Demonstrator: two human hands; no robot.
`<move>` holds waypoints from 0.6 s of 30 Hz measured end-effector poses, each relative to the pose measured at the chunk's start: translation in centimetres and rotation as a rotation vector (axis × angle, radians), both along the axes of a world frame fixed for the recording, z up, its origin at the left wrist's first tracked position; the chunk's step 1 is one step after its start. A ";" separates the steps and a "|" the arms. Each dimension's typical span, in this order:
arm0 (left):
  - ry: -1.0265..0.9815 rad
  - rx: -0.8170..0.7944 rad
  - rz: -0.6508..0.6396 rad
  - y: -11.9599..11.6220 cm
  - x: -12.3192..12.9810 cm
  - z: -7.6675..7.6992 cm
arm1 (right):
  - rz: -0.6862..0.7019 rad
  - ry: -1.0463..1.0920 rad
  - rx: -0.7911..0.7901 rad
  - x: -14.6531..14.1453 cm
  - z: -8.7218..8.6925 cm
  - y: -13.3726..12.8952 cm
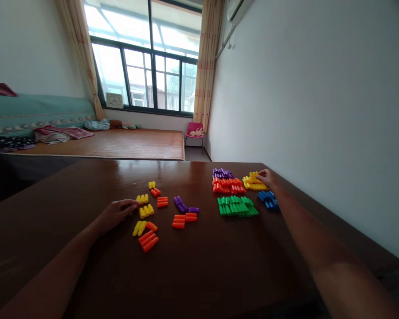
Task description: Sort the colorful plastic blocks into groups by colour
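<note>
At the left of the brown table, my left hand (121,210) pinches its fingers at the end of a group of small yellow plastic pieces (142,199), tube-shaped and lying side by side. Close in front of it is a second yellow group (146,211). My right hand (267,178) reaches to the far right, its thumb and fingers closed on a yellow piece at the yellow pile (252,182). Exactly which piece each hand grips is partly hidden by the fingers. Blue pieces (268,200) lie just below my right wrist, partly covered by the forearm.
Stacked nearby are green (237,206), orange (228,186) and purple (222,173) pieces. Loose orange pieces (148,241) and purple pieces (181,204) lie around the table's middle left. Beyond the table (199,274) stand a bed (146,142) and a pink chair (195,128); a wall rises at right.
</note>
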State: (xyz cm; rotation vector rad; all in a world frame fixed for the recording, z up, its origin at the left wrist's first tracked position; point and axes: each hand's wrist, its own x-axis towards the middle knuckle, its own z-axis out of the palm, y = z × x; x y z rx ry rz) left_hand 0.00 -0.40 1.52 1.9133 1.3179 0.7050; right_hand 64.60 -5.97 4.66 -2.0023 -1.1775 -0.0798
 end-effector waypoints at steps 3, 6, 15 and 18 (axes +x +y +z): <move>0.018 -0.006 0.017 0.2 -0.2 -0.1 | -0.160 -0.184 -0.154 4.0 -0.8 -0.8; 0.018 -0.008 0.011 0.4 -0.4 -0.2 | -0.188 -0.268 -0.288 4.7 -1.5 -0.5; 0.005 -0.030 0.032 0.0 -0.1 0.2 | -0.270 -0.296 -0.424 3.2 -1.8 0.3; 0.004 -0.025 0.029 -0.1 0.0 0.3 | -0.263 -0.367 -0.307 2.3 -1.3 0.0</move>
